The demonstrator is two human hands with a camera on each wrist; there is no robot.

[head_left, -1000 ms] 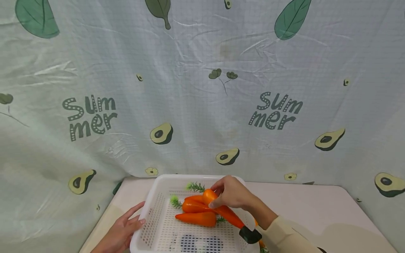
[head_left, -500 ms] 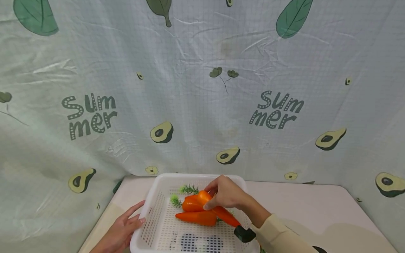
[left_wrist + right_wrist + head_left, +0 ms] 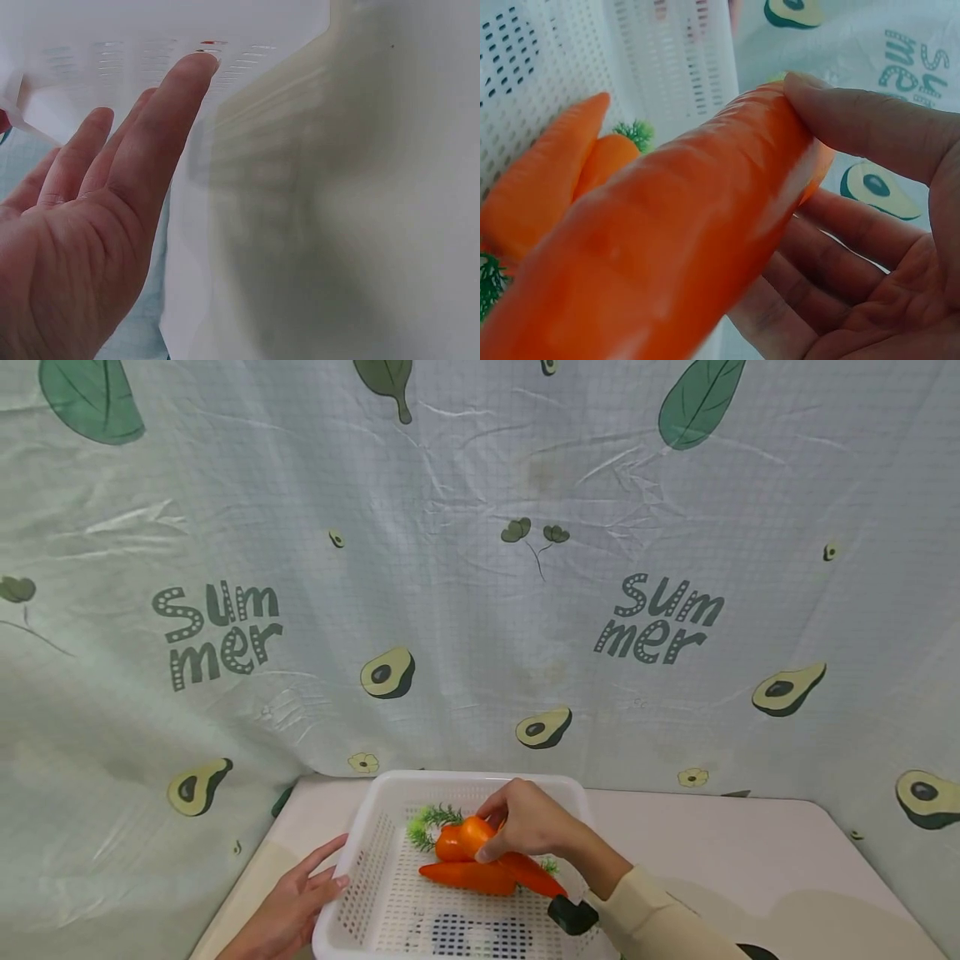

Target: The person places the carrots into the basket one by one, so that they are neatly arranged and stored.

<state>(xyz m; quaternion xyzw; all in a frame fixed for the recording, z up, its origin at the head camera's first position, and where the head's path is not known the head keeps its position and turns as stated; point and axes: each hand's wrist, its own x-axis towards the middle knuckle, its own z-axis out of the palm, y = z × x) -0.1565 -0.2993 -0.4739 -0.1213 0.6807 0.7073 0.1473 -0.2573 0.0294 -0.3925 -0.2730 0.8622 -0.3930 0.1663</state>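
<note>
A smooth orange carrot (image 3: 531,872) is pinched in my right hand (image 3: 528,822), above the inside of a white perforated basket (image 3: 408,782). In the right wrist view, thumb and fingers grip the held carrot (image 3: 667,217) near its far end. Beneath it, another carrot (image 3: 465,875) lies across the basket floor, tip to the left. A further orange carrot (image 3: 450,843) sits just behind, partly hidden, beside green leafy tops (image 3: 431,824). My left hand (image 3: 288,906) touches the basket's left side; in the left wrist view its fingers (image 3: 150,142) stretch out straight against the wall.
The basket stands on a pale table (image 3: 697,843). Behind the table hangs a grey-green curtain (image 3: 450,610) printed with avocados and leaves. A black device (image 3: 573,916) is by my right wrist, over the basket's front right part.
My right hand has moved a little left and lower over the basket with the carrot, covering more of the carrots lying there. The left hand stays at the basket's side.
</note>
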